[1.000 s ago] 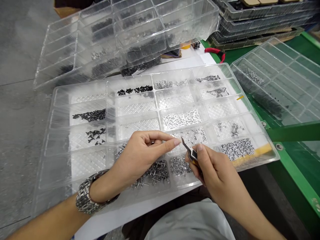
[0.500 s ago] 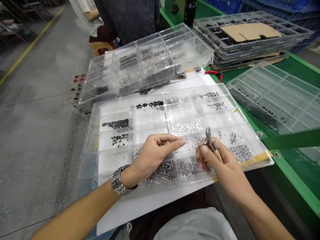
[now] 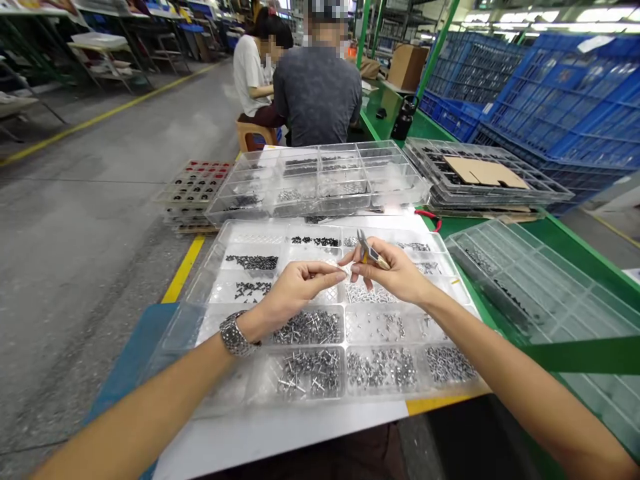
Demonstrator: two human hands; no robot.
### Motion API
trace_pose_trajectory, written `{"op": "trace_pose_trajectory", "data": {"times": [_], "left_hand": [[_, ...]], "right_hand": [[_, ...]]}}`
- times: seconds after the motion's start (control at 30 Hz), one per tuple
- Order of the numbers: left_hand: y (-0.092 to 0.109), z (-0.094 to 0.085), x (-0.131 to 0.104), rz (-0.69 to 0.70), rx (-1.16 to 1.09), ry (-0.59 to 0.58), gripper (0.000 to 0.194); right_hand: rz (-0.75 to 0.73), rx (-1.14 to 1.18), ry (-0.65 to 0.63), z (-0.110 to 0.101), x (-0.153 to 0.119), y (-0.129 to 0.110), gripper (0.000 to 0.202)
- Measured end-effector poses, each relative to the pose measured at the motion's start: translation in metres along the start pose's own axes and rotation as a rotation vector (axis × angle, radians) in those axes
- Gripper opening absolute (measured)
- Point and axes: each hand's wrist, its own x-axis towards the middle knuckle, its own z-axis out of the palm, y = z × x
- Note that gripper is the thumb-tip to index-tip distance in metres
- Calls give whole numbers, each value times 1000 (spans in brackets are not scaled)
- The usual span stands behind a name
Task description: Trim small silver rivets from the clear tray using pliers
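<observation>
My left hand (image 3: pixel 305 285), a metal watch on its wrist, is over the middle of a clear compartment tray (image 3: pixel 345 347). Its thumb and forefinger are pinched; anything between them is too small to name. Close to those fingertips, my right hand (image 3: pixel 385 267) holds pliers (image 3: pixel 369 252), their jaws pointing up and away. Below both hands lie small metal pieces (image 3: pixel 307 327), sorted into compartments, with black pieces (image 3: pixel 253 262) at the left and back.
Another compartment tray (image 3: pixel 320 177) stands behind. Stacked trays with cardboard (image 3: pixel 485 172) are at the back right, a tray (image 3: pixel 545 280) at the right. Red-handled tool (image 3: pixel 430 219) lies between. Two people (image 3: pixel 320 87) sit beyond, near blue crates (image 3: pixel 560 100).
The view has tilted up, showing more of the people and crates. My right hand, with the pliers, has moved left and away from me, and its fingers now nearly meet my left fingertips.
</observation>
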Motion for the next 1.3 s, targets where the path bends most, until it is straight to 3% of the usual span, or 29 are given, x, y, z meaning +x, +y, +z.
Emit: {"op": "trace_pose_trajectory", "data": {"times": [0.27,0.53,0.7,1.3], "left_hand": [[-2,1,-2,-25,8,-64,36],[-7,1,-1,-60,21,-81,36],[-6,1,-1,-55,14,-73,30],[-6,0,3,-115,-43,-101,25]], "right_hand": [[25,4,35,2,-13,17,23],[-131,-126,60,-4,-20,26,15],[-179,-224,87,-4,-21,28,14],[-247,-240,94,-2,-24,30,16]]}}
